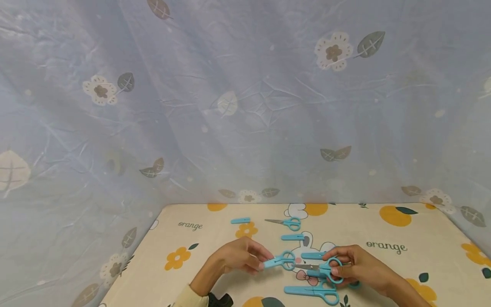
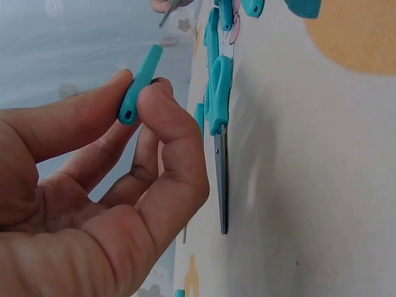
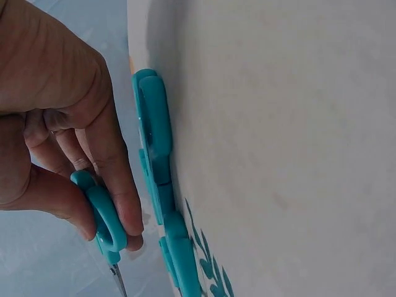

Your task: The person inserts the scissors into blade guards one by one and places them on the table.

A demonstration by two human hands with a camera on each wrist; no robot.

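Observation:
My left hand [image 1: 243, 256] pinches a light-blue scissors sheath [image 2: 140, 86] between thumb and fingers, above the table. Just past its tip in the head view are the handles of a pair of scissors [image 1: 288, 261]; the left wrist view shows bare-bladed scissors [image 2: 219, 99] lying on the cloth beside this hand. My right hand [image 1: 350, 264] holds another pair of scissors [image 3: 106, 216] by the blue handles, its bare blade [image 1: 307, 267] pointing left towards the left hand. Under the right hand lies a partly hidden blue sheathed pair [image 1: 315, 273].
Sheathed scissors [image 1: 301, 291] lie at the near edge. Farther back are bare-bladed scissors [image 1: 292, 224] and loose sheaths [image 1: 240, 220], [image 1: 292, 237]. One more sheath [image 1: 312, 256] lies by the right fingers. A patterned cloth [image 1: 207, 243] covers the table; a curtain [image 1: 245, 128] hangs behind.

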